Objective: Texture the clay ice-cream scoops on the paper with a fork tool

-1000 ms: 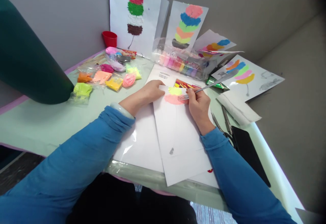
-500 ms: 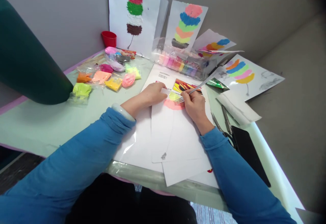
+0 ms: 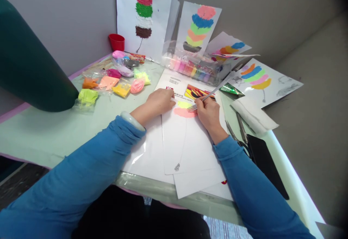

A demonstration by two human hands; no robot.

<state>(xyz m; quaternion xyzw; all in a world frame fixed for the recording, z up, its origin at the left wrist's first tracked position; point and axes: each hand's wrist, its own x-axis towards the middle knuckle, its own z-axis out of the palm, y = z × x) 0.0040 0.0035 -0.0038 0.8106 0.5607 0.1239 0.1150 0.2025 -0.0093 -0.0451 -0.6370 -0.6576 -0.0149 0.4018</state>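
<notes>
Two hands worked over a white sheet [image 3: 187, 141] lying on stacked papers near the table's front edge. The left hand [image 3: 159, 100], fingers curled, pinned the sheet's upper corner; the right hand [image 3: 208, 113] gripped a metal fork [image 3: 209, 95], its tines resting by the yellow and pink clay patches [image 3: 185, 109] at the sheet's top. Raking cleanly likely called for steady paper and light, even strokes. Scissors [image 3: 239, 134] lay to the right. Farther back, clear bags held clay lumps [image 3: 114, 81], a clear plastic case [image 3: 193, 67] held rows of coloured clay, and a red cup [image 3: 117, 42], contents hidden, stood by the wall.
</notes>
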